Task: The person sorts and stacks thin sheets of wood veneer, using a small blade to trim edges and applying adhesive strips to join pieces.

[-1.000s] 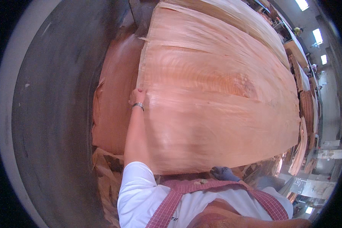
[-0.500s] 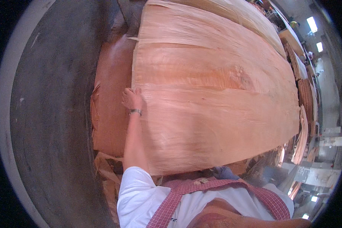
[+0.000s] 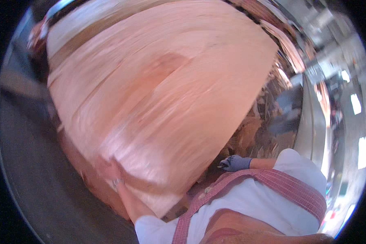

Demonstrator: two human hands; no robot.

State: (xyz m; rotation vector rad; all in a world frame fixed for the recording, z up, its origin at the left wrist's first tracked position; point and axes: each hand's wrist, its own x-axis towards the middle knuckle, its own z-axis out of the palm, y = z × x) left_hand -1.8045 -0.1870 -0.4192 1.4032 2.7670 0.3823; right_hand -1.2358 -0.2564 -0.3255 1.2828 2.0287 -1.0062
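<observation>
While the picture is smeared by motion, a large thin sheet (image 3: pixel 158 93) of pale reddish wood veneer fills most of the view, tilted so that its far edge runs toward the upper left and its near corner points down toward the person's chest. The left hand (image 3: pixel 110 173), bare with a ring on one finger, lies flat against the sheet's lower left edge; its fingers look spread on the wood rather than curled around it, though blur hides whether any grip closes under the edge. The right hand (image 3: pixel 236 162), in a grey-blue glove, sits at the sheet's lower right side, just beside the edge, fingers bent; whether it is clamped on the sheet or only near it cannot be told. Below the sheet, darker veneer (image 3: pixel 89 179) shows at the lower left. A dark grey floor (image 3: pixel 32 183) curves along the left. The person wears a white shirt (image 3: pixel 252 203) with red checked straps (image 3: pixel 280 183).
</observation>
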